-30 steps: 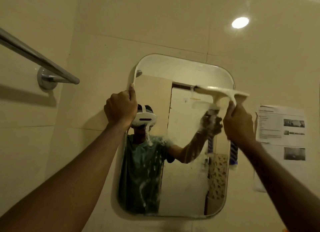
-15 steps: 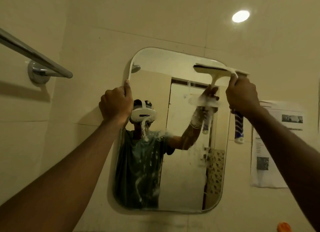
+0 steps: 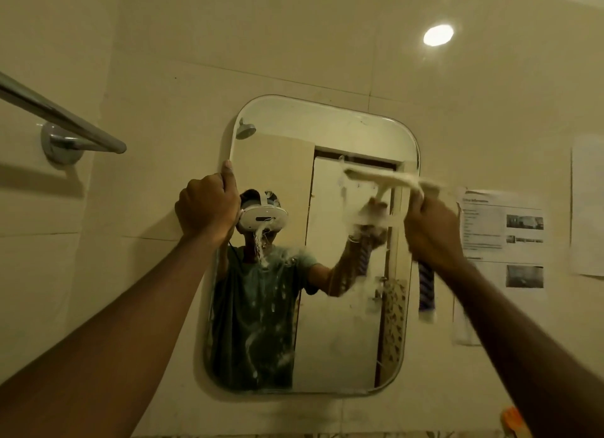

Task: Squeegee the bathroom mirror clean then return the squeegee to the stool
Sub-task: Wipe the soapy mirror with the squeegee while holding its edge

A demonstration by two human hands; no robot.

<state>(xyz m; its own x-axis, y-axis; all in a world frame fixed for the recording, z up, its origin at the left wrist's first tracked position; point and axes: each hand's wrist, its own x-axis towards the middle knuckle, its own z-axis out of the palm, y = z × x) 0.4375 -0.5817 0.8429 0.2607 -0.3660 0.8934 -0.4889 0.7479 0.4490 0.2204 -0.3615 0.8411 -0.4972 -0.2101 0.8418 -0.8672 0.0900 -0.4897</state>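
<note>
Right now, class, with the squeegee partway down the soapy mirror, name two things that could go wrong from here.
1. The right hand holds the squeegee with its blade at the mirror's right edge; it may run off the glass and miss foam.
2. Foam streaks remain in the lower middle of the glass; one pass on the right would likely leave them.
3. The left hand grips the wet mirror edge and could slip.
</note>
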